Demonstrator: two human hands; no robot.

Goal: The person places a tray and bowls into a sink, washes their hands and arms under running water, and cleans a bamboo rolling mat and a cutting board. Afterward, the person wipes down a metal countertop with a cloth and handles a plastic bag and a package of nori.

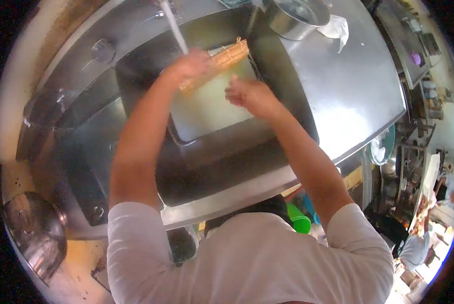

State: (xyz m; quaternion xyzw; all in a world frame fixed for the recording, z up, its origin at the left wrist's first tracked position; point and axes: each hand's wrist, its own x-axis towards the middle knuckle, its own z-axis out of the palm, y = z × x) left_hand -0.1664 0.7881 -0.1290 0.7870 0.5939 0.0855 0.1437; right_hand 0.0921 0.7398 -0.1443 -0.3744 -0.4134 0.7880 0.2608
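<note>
My left hand is closed on a tan, ribbed roll that looks like a rolled-up bamboo mat. The roll slants up to the right over a rectangular tub in the sink, and pale, cloudy liquid seems to fill the tub. Slightly below the roll and apart from it is my right hand, its fingers loosely bent and somewhat blurred, with nothing visible in them. Beside my left hand, a pale tap spout or stream comes down from the back of the sink.
A metal pot stands at the back right, with a white cloth or bag beside it on the steel counter. A large metal bowl is at lower left. Below the sink edge is a green container. Another person is far right.
</note>
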